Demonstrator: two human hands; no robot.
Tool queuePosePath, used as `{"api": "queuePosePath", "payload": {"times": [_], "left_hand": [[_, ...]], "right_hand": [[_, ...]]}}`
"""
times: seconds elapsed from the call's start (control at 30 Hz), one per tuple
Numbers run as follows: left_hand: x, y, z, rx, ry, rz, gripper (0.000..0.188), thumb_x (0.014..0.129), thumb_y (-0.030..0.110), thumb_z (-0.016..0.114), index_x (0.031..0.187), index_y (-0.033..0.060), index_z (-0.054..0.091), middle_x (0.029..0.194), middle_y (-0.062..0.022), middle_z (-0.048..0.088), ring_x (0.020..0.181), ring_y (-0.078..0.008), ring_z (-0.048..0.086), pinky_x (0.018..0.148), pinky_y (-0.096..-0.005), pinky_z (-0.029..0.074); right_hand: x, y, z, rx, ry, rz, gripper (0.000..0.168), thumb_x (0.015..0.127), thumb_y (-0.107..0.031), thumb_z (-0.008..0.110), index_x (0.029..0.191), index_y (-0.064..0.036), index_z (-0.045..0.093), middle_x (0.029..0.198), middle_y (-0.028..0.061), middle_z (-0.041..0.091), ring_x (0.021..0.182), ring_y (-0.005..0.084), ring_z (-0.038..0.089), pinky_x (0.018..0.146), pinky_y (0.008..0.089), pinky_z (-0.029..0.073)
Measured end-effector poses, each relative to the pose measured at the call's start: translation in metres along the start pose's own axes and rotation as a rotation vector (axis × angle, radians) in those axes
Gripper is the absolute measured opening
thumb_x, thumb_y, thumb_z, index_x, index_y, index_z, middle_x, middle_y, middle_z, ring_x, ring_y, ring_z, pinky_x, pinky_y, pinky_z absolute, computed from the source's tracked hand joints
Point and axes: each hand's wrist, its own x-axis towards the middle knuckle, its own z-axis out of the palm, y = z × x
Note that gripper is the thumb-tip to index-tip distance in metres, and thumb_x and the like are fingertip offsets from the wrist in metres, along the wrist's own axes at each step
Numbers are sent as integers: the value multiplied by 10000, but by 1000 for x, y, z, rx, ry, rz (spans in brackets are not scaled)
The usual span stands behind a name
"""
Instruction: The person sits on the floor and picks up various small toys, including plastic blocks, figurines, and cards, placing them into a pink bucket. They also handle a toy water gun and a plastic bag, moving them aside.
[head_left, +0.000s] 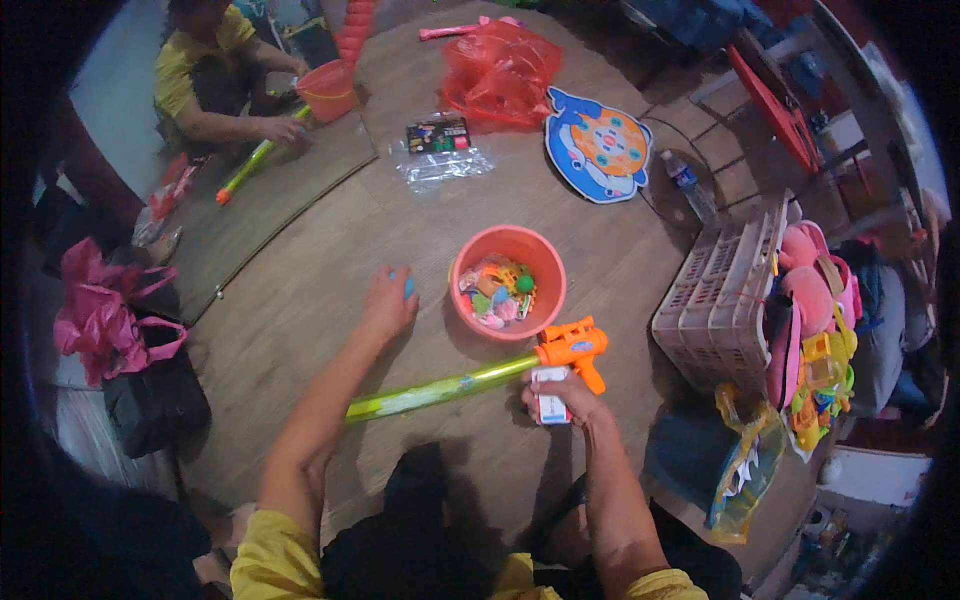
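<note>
My left hand (391, 300) is closed around a small blue thing (409, 286), mostly hidden by the fingers, left of a coral plastic bucket (555, 259). Small colourful toys (499, 289) lie inside the bucket. My right hand (574, 396) grips a small white and red box (552, 394), which bears writing. Just beyond that hand lies a toy water gun with an orange handle (574, 346) and a long yellow-green tube (442, 394), reaching left across the floor towards my left forearm.
Further off lie a red plastic bag (499, 75), clear packaging (444, 166), a whale-shaped target board (600, 146) and a plastic bottle (690, 186). At right, a plastic crate (716, 300) on its side holds toys. A pink bag (109, 315) is at left, near a mirror (300, 176) reflecting the scene.
</note>
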Motion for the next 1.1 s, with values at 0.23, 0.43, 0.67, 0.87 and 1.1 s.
{"api": "queuePosePath", "payload": {"times": [0.23,0.43,0.67,0.87,1.1], "left_hand": [[-28,130,-45,-271,433,542,477,773,220,711,1172,58,505,1117,-183,514,1030,-357,517,846,-430,448],[-76,148,-47,-570,-128,317,396,805,224,693,1102,40,508,1026,-157,551,922,-270,581,748,-380,481],[-124,153,-34,-1311,-481,-53,242,877,74,585,1104,21,520,813,-33,611,717,-99,593,642,-274,494],[-112,123,-57,-568,-254,180,305,873,131,553,1162,49,497,959,-207,617,846,-395,620,704,-455,491],[-49,140,-64,-140,147,486,263,839,110,562,1089,37,527,945,-181,621,772,-335,638,624,-413,517]], "right_hand": [[-2,-10,-7,366,7,-213,311,805,-127,628,1073,-4,527,801,143,619,650,246,631,629,401,556],[-19,-45,3,423,-35,-491,376,775,-136,619,1094,55,560,1016,186,636,905,273,648,821,372,533],[-11,-64,93,129,-195,-594,365,766,-172,662,1069,19,591,1062,147,624,979,226,608,864,345,494],[-7,-61,79,-173,74,-609,236,828,-68,657,1054,-11,616,973,43,637,878,108,597,769,249,495],[10,-72,48,-254,616,-744,223,855,-130,643,1045,-20,606,914,24,603,798,88,581,684,231,486]]}}
